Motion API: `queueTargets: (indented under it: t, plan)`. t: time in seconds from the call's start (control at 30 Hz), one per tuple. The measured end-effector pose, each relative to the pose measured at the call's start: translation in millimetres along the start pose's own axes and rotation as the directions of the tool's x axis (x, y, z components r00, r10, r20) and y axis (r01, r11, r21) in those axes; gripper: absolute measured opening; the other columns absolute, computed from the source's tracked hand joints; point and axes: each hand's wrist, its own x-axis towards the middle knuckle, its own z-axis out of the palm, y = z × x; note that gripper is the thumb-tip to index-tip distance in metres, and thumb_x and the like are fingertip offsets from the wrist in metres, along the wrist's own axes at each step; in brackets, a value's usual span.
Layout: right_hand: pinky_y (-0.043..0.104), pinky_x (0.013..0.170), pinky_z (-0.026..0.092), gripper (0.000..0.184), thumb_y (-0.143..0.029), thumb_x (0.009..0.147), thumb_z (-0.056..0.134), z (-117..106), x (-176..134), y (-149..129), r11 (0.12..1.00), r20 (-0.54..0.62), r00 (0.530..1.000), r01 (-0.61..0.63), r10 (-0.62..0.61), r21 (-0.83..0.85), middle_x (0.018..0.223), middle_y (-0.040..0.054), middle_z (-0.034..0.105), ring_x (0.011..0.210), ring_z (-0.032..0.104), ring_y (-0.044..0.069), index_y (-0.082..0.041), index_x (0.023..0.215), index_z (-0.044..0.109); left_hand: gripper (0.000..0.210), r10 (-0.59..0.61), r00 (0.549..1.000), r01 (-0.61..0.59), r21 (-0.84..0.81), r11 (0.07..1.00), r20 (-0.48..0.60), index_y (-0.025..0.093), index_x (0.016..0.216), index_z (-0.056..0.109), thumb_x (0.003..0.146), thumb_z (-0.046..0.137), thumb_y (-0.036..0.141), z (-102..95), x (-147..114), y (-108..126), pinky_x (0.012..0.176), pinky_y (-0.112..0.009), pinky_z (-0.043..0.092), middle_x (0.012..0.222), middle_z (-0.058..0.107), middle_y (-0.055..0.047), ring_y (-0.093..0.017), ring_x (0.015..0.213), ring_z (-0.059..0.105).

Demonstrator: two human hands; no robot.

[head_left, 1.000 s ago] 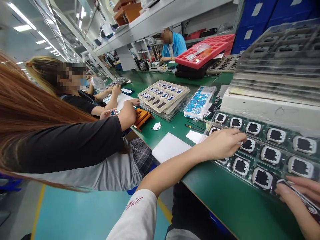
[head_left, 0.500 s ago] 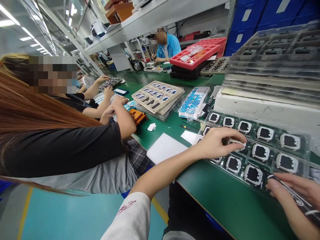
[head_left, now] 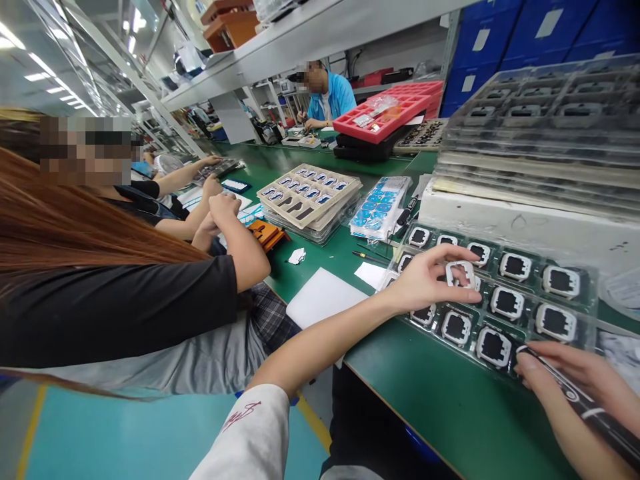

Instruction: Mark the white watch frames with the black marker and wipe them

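Note:
My left hand (head_left: pixel 425 280) reaches over a clear plastic tray (head_left: pixel 533 303), thumb and fingers closed on the edges of a small white frame (head_left: pixel 471 272) with rounded corners. It is tilted up above the tray. Similar pale frames with dark centres, such as one frame (head_left: pixel 507 303), lie in rows in the tray's pockets. At the tray's near right corner, my right hand (head_left: pixel 575 380) grips a black marker pen (head_left: pixel 563 385), its tip end toward the tray.
Stacked clear trays (head_left: pixel 525 133) rest on a white foam block (head_left: pixel 500 223) behind. Further left are blue-printed sheets (head_left: pixel 377 207), a beige parts tray (head_left: pixel 307 193), white foam sheet (head_left: pixel 325 297) and red tray (head_left: pixel 385 110). A co-worker in black sleeves (head_left: pixel 125 307) sits close on my left.
My left hand has lifted the white frame out of the tray and tilted it up. The right hand keeps hold of the marker. The whole view has shifted slightly.

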Motion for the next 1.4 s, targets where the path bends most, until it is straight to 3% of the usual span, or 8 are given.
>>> queueTargets:
  t: [0.13, 0.33, 0.47, 0.63, 0.9, 1.1, 1.23, 1.4]
  plan:
    - [0.065, 0.100, 0.061, 0.051, -0.078, 0.072, 0.073, -7.6, -1.7, 8.6, 0.998, 0.155, 0.988, 0.017, -0.009, -0.055, 0.096, 0.0027, 0.081, 0.102, 0.078, 0.044, -0.038, 0.104, 0.076, 0.075, -0.048, 0.999, 0.048, 0.025, 0.999, -0.005, 0.023, 0.122, 0.063, 0.059, 0.102, 0.020, 2.7, -2.7, 1.2, 0.079, -0.031, 0.057, 0.132, 0.060, -0.009, -0.013, 0.089, 0.066]
    - [0.049, 0.088, 0.065, 0.045, -0.070, 0.077, 0.076, -10.8, -1.0, 10.6, 0.995, 0.172, 0.981, 0.096, -0.091, -0.022, 0.092, 0.0009, 0.080, 0.091, 0.079, 0.035, -0.034, 0.105, 0.076, 0.076, -0.147, 0.987, 0.143, -0.058, 0.988, -0.066, 0.018, 0.112, 0.063, 0.050, 0.106, 0.019, 13.6, -5.4, 1.9, 0.085, -0.035, 0.061, 0.115, 0.069, -0.009, -0.017, 0.092, 0.072]
    - [0.043, 0.082, 0.064, 0.043, -0.067, 0.080, 0.077, -7.4, -2.8, 9.9, 0.995, 0.148, 0.984, 0.099, -0.103, 0.034, 0.087, 0.0002, 0.079, 0.079, 0.078, 0.029, -0.032, 0.105, 0.076, 0.068, -0.139, 0.989, 0.136, -0.081, 0.987, -0.041, 0.017, 0.108, 0.065, 0.055, 0.106, 0.024, 19.1, -8.8, 4.5, 0.089, -0.038, 0.063, 0.128, 0.070, -0.013, -0.024, 0.104, 0.078]
    - [0.044, 0.095, 0.061, 0.038, -0.062, 0.083, 0.077, -9.3, -9.2, -2.4, 0.995, 0.143, 0.988, 0.054, -0.065, 0.078, 0.103, 0.0031, 0.080, 0.096, 0.078, 0.030, -0.030, 0.104, 0.075, 0.070, -0.166, 0.984, 0.163, -0.053, 0.985, -0.064, 0.018, 0.114, 0.065, 0.057, 0.106, 0.022, 22.3, -12.2, -0.2, 0.087, -0.035, 0.066, 0.127, 0.070, -0.011, -0.025, 0.103, 0.081]
    - [0.038, 0.081, 0.061, 0.045, -0.059, 0.085, 0.080, -6.9, -12.9, -8.5, 0.992, 0.122, 0.992, -0.010, -0.005, 0.124, 0.093, 0.0030, 0.079, 0.081, 0.077, 0.025, -0.029, 0.117, 0.071, 0.066, -0.163, 0.983, 0.174, 0.139, 0.975, -0.090, 0.021, 0.114, 0.059, 0.063, 0.102, 0.019, 23.4, -16.7, -14.3, 0.076, -0.029, 0.065, 0.121, 0.072, -0.010, -0.027, 0.105, 0.082]
    - [0.037, 0.074, 0.065, 0.051, -0.063, 0.090, 0.077, -5.5, -9.7, -0.1, 0.988, 0.100, 0.994, 0.025, -0.041, 0.151, 0.099, 0.0066, 0.080, 0.080, 0.078, 0.026, -0.024, 0.123, 0.073, 0.061, -0.180, 0.984, 0.171, 0.271, 0.947, 0.008, 0.021, 0.119, 0.059, 0.071, 0.097, 0.017, 29.2, -22.5, -10.7, 0.079, -0.031, 0.066, 0.099, 0.076, -0.007, -0.026, 0.104, 0.081]
    - [0.031, 0.069, 0.062, 0.040, -0.057, 0.096, 0.076, -7.0, -7.1, 4.7, 0.979, 0.112, 0.980, 0.149, -0.165, 0.136, 0.087, 0.0026, 0.079, 0.068, 0.075, 0.020, -0.026, 0.121, 0.077, 0.057, -0.133, 0.985, 0.095, 0.294, 0.951, 0.113, 0.020, 0.117, 0.061, 0.072, 0.096, 0.018, 36.2, -27.0, -9.6, 0.087, -0.033, 0.065, 0.099, 0.073, -0.005, -0.019, 0.094, 0.079]
    - [0.029, 0.065, 0.062, 0.031, -0.045, 0.100, 0.076, -5.9, -5.4, 9.4, 0.931, 0.070, 0.954, 0.267, -0.292, 0.250, 0.093, 0.0031, 0.080, 0.068, 0.074, 0.018, -0.026, 0.125, 0.077, 0.052, -0.095, 0.972, 0.025, 0.308, 0.951, 0.214, 0.020, 0.121, 0.061, 0.079, 0.091, 0.021, 43.0, -30.9, -12.0, 0.083, -0.031, 0.061, 0.097, 0.071, -0.003, -0.017, 0.089, 0.075]
